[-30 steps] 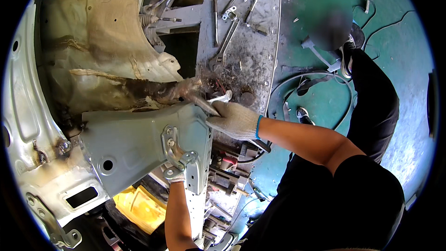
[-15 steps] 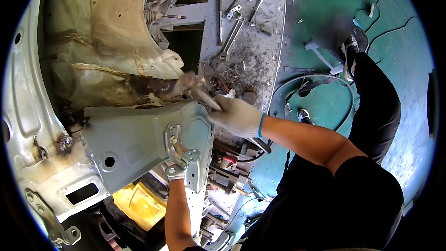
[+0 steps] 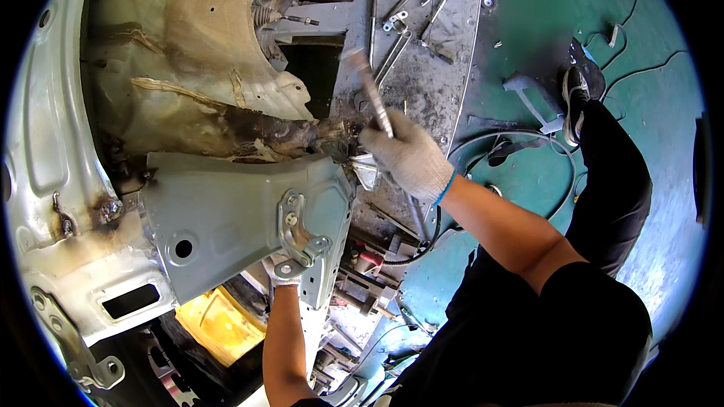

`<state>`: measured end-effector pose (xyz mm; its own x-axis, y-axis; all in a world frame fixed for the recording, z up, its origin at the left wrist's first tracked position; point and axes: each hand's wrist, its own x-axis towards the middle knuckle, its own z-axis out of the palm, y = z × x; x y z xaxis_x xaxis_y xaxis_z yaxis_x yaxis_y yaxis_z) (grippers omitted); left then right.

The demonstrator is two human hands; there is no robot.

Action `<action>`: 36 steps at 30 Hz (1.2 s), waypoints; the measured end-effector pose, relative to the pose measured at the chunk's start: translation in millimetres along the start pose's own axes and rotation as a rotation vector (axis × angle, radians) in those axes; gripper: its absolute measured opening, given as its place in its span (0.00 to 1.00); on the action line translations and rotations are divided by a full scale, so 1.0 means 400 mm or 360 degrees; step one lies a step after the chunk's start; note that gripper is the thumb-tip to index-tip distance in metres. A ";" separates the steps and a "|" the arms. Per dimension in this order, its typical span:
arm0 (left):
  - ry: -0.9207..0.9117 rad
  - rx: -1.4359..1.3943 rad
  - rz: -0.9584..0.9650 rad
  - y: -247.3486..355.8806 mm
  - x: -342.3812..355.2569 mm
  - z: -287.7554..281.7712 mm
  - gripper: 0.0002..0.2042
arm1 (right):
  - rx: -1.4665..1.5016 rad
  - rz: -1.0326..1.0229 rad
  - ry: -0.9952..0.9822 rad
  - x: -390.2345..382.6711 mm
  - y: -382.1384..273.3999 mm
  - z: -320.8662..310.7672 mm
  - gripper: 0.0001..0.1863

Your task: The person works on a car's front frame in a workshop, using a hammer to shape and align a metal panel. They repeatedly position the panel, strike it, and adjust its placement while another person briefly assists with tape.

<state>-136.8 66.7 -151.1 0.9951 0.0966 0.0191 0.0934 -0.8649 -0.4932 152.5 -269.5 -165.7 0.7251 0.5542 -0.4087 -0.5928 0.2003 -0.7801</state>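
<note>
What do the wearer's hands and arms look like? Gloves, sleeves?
Right hand: off-white knit glove, blue cuff edge; bare right forearm, short black sleeve. Left hand: mostly hidden, only a whitish glove edge shows; left forearm also bare.

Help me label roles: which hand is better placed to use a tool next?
Right, probably: the right hand holds a long tool; the left hand is mostly hidden behind the grey panel.

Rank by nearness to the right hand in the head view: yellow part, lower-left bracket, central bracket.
From the right hand:
1. Central bracket, below left.
2. Yellow part, farther below left.
3. Lower-left bracket, near the picture's rim.
</note>
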 end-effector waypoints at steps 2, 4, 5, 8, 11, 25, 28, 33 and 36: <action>-0.0003 -0.0003 -0.0007 0.002 0.003 0.001 0.33 | -0.0570 -0.0234 -0.0024 -0.011 0.003 0.024 0.17; 0.0000 -0.0011 -0.0011 0.004 0.008 0.001 0.33 | -0.1168 -0.0205 -0.0406 -0.034 0.005 0.052 0.19; 0.0004 -0.0013 -0.0006 0.005 0.013 0.002 0.33 | -0.1040 -0.0034 -0.0581 -0.043 0.002 0.056 0.19; 0.0015 -0.0032 -0.0010 0.007 0.024 0.000 0.34 | -0.1165 -0.0043 -0.0432 -0.030 -0.021 0.014 0.18; 0.0024 -0.0041 -0.0013 0.006 0.032 -0.004 0.34 | -0.0632 -0.0002 -0.0167 0.001 -0.042 -0.019 0.21; 0.0057 -0.0076 -0.0028 0.016 0.055 -0.008 0.35 | -0.0003 -0.0161 -0.0379 0.014 -0.005 -0.050 0.14; 0.0070 -0.0079 -0.0031 0.017 0.059 -0.003 0.35 | 0.0564 -0.0006 -0.0617 -0.009 -0.002 -0.071 0.18; 0.0092 -0.0050 0.0002 0.022 0.072 -0.017 0.36 | 0.0226 0.0376 -0.0693 -0.086 0.042 -0.021 0.26; 0.0137 -0.0021 0.0025 0.029 0.093 -0.040 0.36 | -0.0204 0.0254 -0.0571 -0.075 0.046 -0.017 0.28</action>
<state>-98.2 52.4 -142.0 0.9954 0.0407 0.0863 0.0775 -0.8723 -0.4827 122.4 -287.9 -171.0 0.4459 0.8212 -0.3561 -0.6232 -0.0008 -0.7820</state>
